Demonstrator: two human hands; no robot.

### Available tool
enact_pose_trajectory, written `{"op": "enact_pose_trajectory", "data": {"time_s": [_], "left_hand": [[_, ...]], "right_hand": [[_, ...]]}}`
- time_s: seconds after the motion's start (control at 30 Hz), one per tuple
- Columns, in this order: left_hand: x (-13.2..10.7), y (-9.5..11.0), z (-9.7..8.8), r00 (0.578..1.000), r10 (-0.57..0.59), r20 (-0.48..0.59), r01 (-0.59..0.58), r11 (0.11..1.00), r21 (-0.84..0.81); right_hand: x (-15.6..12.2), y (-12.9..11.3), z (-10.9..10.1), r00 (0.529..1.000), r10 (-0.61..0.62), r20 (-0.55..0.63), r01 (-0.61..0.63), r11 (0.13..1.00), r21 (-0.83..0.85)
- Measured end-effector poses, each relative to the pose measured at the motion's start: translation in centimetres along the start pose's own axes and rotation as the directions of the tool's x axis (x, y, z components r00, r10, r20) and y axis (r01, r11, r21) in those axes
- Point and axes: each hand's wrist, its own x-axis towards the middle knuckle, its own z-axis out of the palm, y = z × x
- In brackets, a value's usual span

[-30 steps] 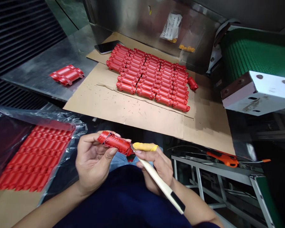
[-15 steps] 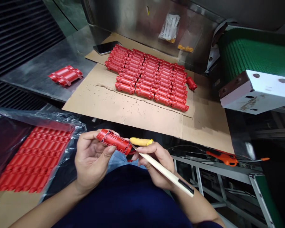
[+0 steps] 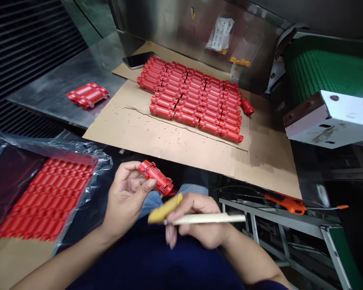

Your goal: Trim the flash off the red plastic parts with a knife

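Observation:
My left hand (image 3: 124,199) holds a red plastic cylindrical part (image 3: 156,176) between thumb and fingers, its side with cut-outs and ridges facing up. Just right of and below it, my right hand (image 3: 201,219) grips a knife (image 3: 210,218) by its pale, slim handle, which lies nearly level. The knife's short metal tip is blurred and partly hidden by the fingers. A yellow finger cot (image 3: 163,210) covers one finger of the right hand. A gap separates the tip from the red part.
Rows of similar red parts (image 3: 196,98) lie on cardboard (image 3: 133,129), near a phone (image 3: 137,61). Two more parts (image 3: 89,95) lie on the metal table at left. A plastic-lined box (image 3: 45,197) holds many. Orange-handled cutters (image 3: 290,204) and a green conveyor (image 3: 323,64) are right.
My right hand has drawn the knife down and away from the red part, turning the handle toward level. My left hand has moved slightly right and tilted the part more steeply.

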Motion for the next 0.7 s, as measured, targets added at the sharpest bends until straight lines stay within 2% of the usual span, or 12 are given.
{"op": "enact_pose_trajectory", "data": {"time_s": [0.03,0.07,0.1,0.13,0.17,0.2,0.23,0.3,0.43,0.7], "left_hand": [[-0.1,0.0,-0.1,1.0,0.023,0.002,-0.023,1.0,0.0],[-0.2,0.0,-0.1,0.999,0.041,0.004,-0.041,0.999,-0.004],[-0.3,0.0,-0.1,0.998,0.055,0.007,-0.055,0.998,-0.009],[-0.3,0.0,-0.1,0.998,0.059,0.014,-0.058,0.998,-0.015],[-0.3,-0.1,-0.1,0.998,0.058,0.017,-0.057,0.998,-0.021],[-0.3,-0.1,-0.1,0.998,0.057,0.019,-0.056,0.998,-0.026],[-0.3,-0.1,-0.1,0.998,0.058,0.02,-0.057,0.998,-0.034],[-0.3,-0.1,-0.1,0.998,0.066,0.018,-0.065,0.997,-0.046],[-0.4,0.0,-0.3,0.995,0.096,0.021,-0.095,0.995,-0.036],[-0.8,0.1,-0.5,0.992,0.123,0.022,-0.123,0.992,-0.016]], "right_hand": [[-0.1,0.0,0.2,0.997,0.034,0.065,-0.045,0.981,0.19],[-0.2,-0.1,0.1,0.995,0.032,0.094,-0.057,0.957,0.284],[-0.2,-0.2,-0.1,0.998,0.019,0.063,-0.036,0.961,0.274],[-0.2,-0.3,-0.4,1.0,0.007,-0.018,-0.004,0.986,0.165],[-0.2,-0.4,-0.8,0.991,-0.022,-0.129,0.02,1.0,-0.015],[-0.2,-0.4,-1.2,0.971,-0.077,-0.226,0.028,0.976,-0.215],[-0.1,-0.4,-1.5,0.952,-0.14,-0.273,0.023,0.921,-0.39],[-0.2,-0.3,-1.8,0.939,-0.244,-0.241,0.056,0.802,-0.595],[-0.2,-0.2,-1.3,0.934,-0.325,-0.146,0.141,0.715,-0.685],[0.1,-0.5,-1.2,0.937,-0.336,-0.098,0.165,0.67,-0.724]]}}
